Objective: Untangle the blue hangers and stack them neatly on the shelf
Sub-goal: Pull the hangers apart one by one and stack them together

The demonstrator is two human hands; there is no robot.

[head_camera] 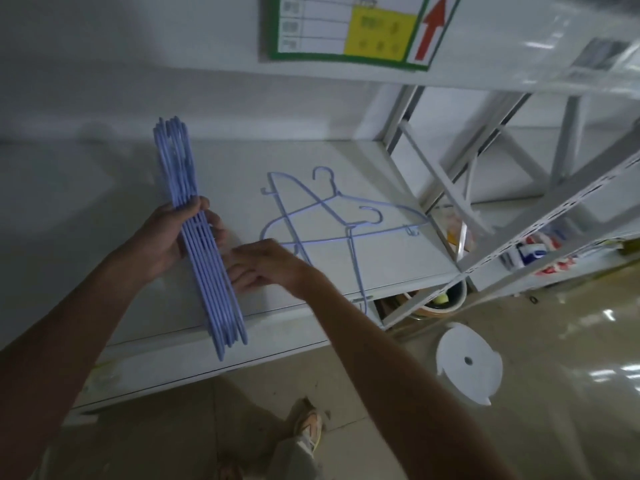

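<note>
A white shelf (346, 271) is carrying two loose blue hangers (332, 220), which are lying crossed over each other (one is poking past the front edge) beside a gathered bundle of hangers (204, 258).

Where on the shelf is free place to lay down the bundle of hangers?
Bare shelf lies left of the held bundle and behind the loose hangers, toward the wall. Crowded: the right front, where those crossed hangers lie.

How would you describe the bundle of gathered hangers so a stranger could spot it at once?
Start at the white shelf below the green-edged sign. On its left side, the left hand holds the bundle of gathered hangers edge-on. Unlike the loose hangers lying flat and crossed to its right, these are packed together.
</note>
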